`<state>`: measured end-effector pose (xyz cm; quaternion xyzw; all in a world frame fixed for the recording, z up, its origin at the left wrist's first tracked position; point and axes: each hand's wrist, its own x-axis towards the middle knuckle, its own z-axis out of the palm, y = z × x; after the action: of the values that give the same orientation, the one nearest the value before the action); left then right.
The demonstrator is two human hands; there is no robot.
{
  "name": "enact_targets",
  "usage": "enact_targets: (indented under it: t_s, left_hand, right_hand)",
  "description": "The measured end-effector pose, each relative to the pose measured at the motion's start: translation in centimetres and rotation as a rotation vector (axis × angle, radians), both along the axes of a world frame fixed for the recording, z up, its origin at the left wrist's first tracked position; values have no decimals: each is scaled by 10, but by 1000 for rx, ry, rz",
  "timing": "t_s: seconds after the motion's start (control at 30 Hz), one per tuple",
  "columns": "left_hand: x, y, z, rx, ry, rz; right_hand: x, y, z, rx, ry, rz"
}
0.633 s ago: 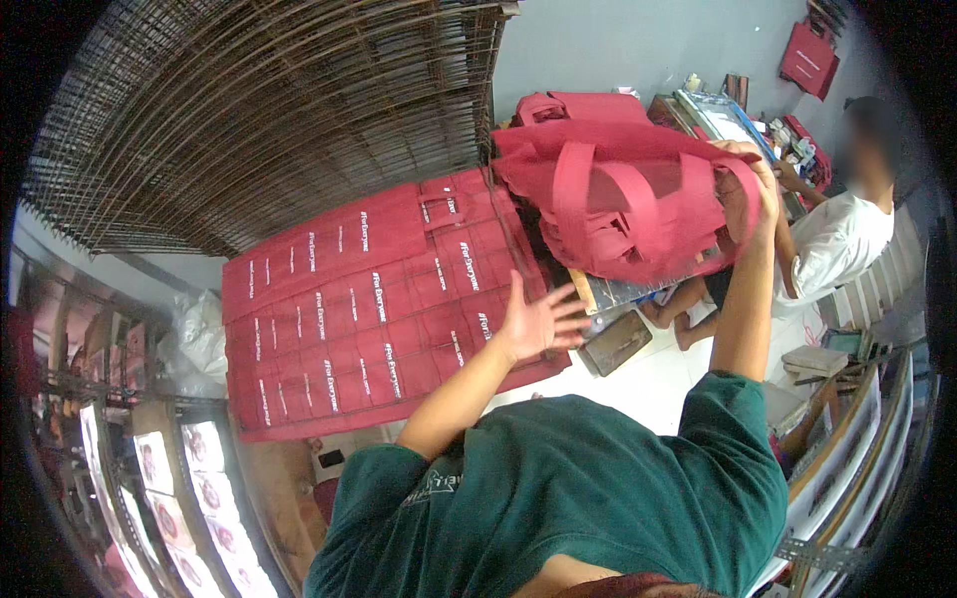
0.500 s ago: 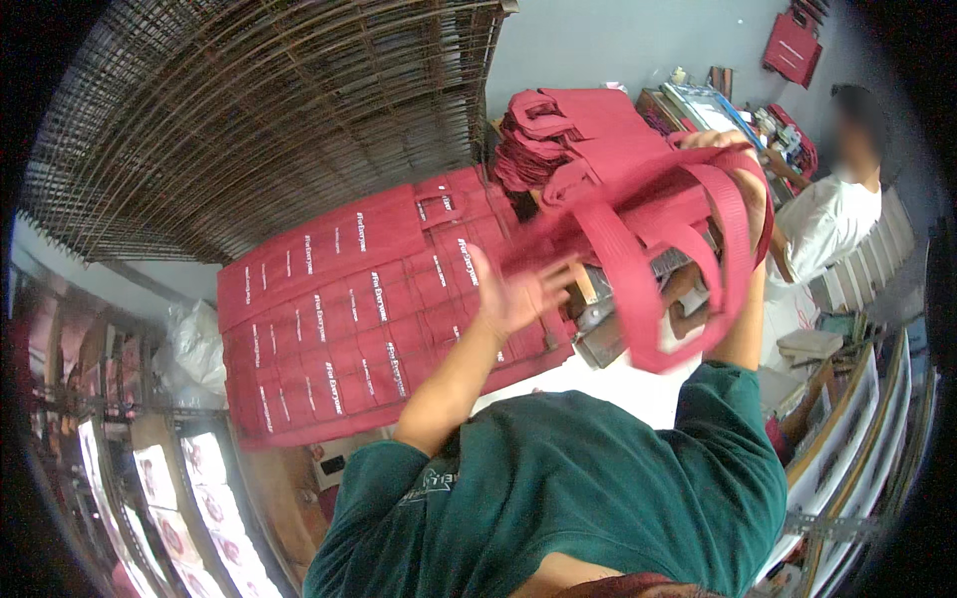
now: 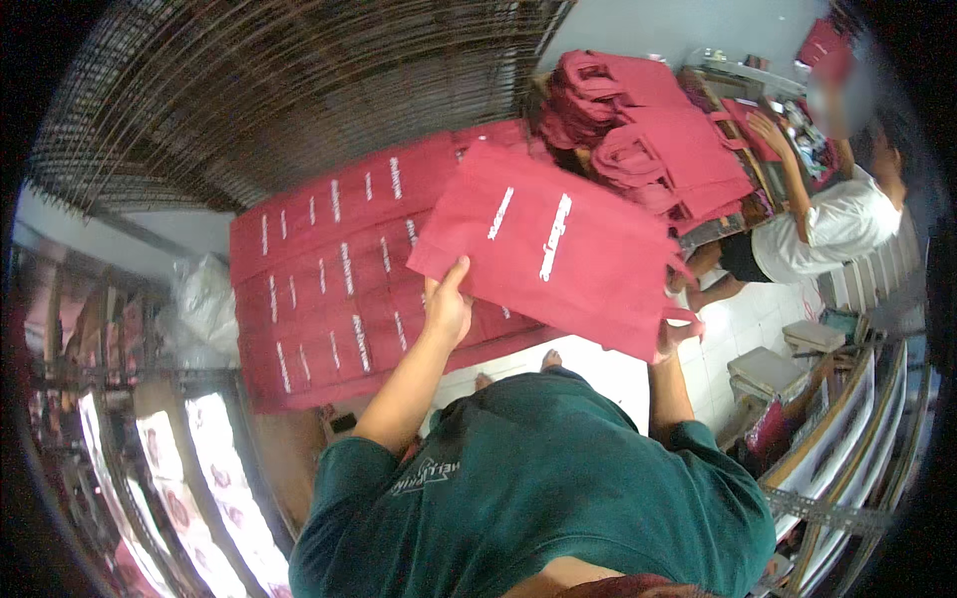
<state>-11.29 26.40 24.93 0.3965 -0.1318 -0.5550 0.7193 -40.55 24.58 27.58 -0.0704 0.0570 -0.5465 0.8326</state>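
— Hands on what?
— Left hand and right hand each grip an edge of the flat red bag, stretched between them, just above the laid-out red bags.

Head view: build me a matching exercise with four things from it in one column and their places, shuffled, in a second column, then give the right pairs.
Things
1. flat red bag
2. spread of red bags
3. pile of red bags with handles
4. person in a white shirt

Places
A. sitting at the far right
B. held up between the left hand and the right hand
C. heaped at the top, right of centre
D. laid out in overlapping rows, under and left of the held bag

Pairs: 1-B, 2-D, 3-C, 4-A
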Motion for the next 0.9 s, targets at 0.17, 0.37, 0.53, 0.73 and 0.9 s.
enact_targets:
  t_s: [0.17, 0.37, 0.53, 0.73, 0.9]
  left_hand:
    - [28, 33, -53, 173, -246, -76]
    - [46, -5, -36, 321, -141, 116]
    - [79, -31, -37, 61, -184, 250]
    - [79, -115, -105, 157, -512, 311]
    - [95, -209, -190, 456, -955, 236]
  right_hand:
    - [8, -13, -85, 332, 609, 292]
    - [49, -90, -90, 52, 1333, 282]
    - [81, -175, -24, -431, 1113, 48]
    - [87, -292, -115, -297, 1392, -89]
    - [114, -399, -271, -233, 1598, -299]
